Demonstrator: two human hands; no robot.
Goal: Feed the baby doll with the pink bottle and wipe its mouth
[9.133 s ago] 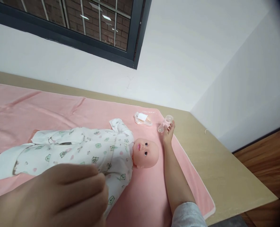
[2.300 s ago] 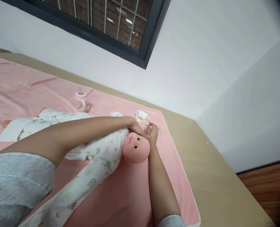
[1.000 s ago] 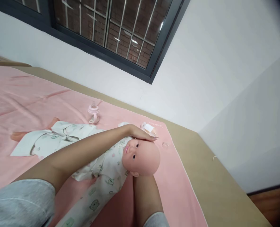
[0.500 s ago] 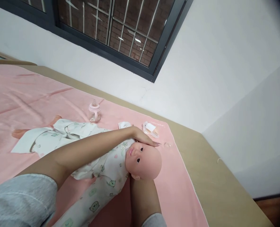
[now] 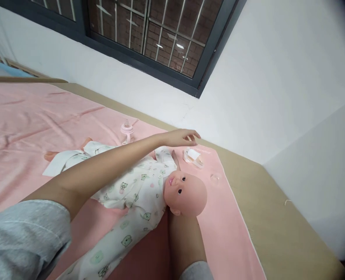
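Observation:
A bald baby doll [image 5: 187, 194] lies on its back in white clothes printed with green animal figures. My right forearm runs beneath its head and neck; of my right hand [image 5: 176, 160], only a bit shows past the far side of the neck, the rest being hidden. My left arm crosses above the doll's body. Bent and slightly apart, the fingers of my left hand [image 5: 185, 137] hold nothing, over the blanket's far edge. Nearest to it is a small clear packet [image 5: 193, 157] with a white label.
A pink baby bottle [image 5: 127, 130] with handles stands beyond the doll. A small clear round piece [image 5: 215, 178] lies right of its head. The pink blanket [image 5: 230, 233] covers a tan surface [image 5: 265, 206] along a white wall, below a barred window [image 5: 161, 35].
My left hand has lifted off the side of the doll's head and moved away toward the wall. My right arm stays under the head. The view has shifted slightly.

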